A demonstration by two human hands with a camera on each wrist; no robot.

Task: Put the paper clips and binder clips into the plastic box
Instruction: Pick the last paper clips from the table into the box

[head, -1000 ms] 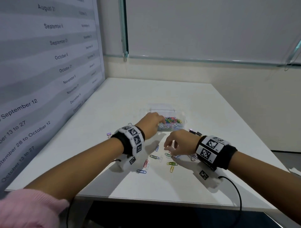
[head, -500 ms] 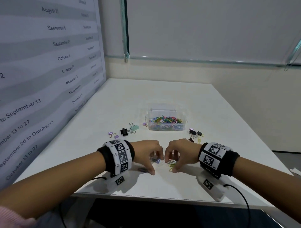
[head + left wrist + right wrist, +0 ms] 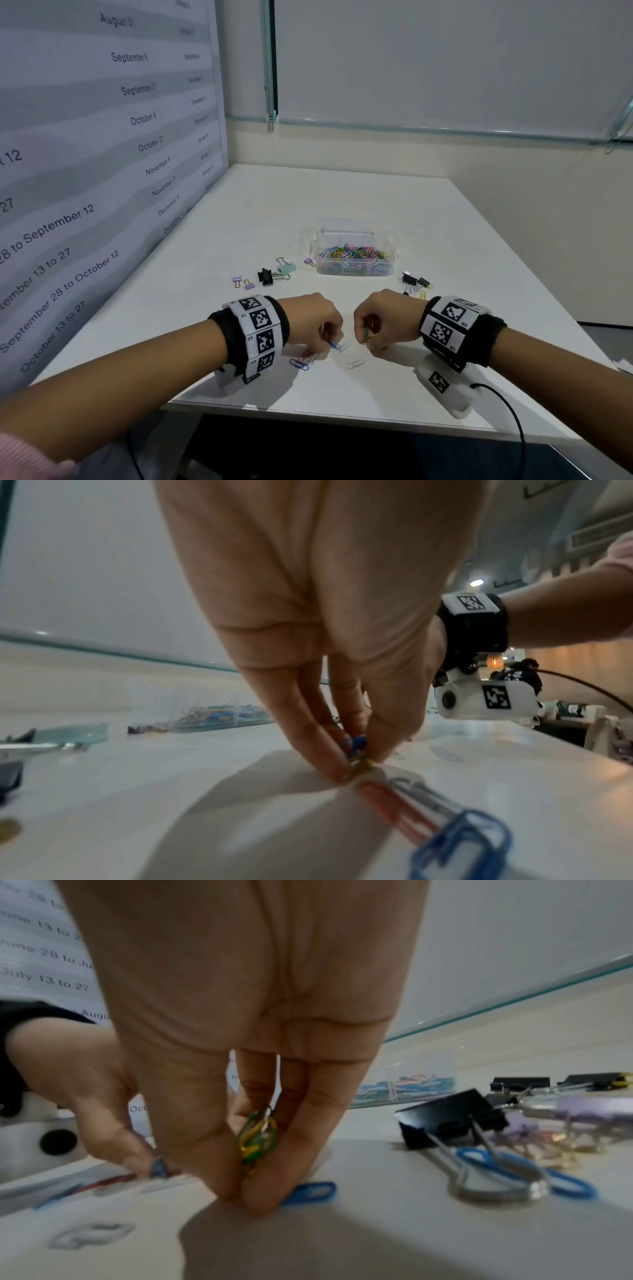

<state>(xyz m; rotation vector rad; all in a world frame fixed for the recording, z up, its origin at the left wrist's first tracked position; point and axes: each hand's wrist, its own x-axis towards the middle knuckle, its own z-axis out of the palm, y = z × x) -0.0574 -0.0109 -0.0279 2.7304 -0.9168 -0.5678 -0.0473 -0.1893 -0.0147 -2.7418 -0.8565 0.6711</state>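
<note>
The clear plastic box (image 3: 354, 270) holds many coloured paper clips at mid-table. My left hand (image 3: 320, 330) pinches blue paper clips (image 3: 356, 746) with fingertips down on the table, beside a red clip (image 3: 383, 802) and a blue clip (image 3: 298, 364). My right hand (image 3: 375, 329) pinches green and yellow paper clips (image 3: 257, 1137), fingertips touching the table by a blue clip (image 3: 310, 1192). A white clip (image 3: 355, 364) lies between the hands. Binder clips lie left of the box, black (image 3: 265, 277) and mint (image 3: 287, 267), and right of it, black (image 3: 416, 281).
Small purple binder clips (image 3: 242, 282) lie at the far left of the group. The white table (image 3: 342, 198) runs along a wall with printed dates on the left. Its front edge (image 3: 342, 416) is just below my wrists.
My left hand pulled back from the box to the near clips a second ago. Both hands now pinch clips off the table near its front edge, with fewer loose clips between them.
</note>
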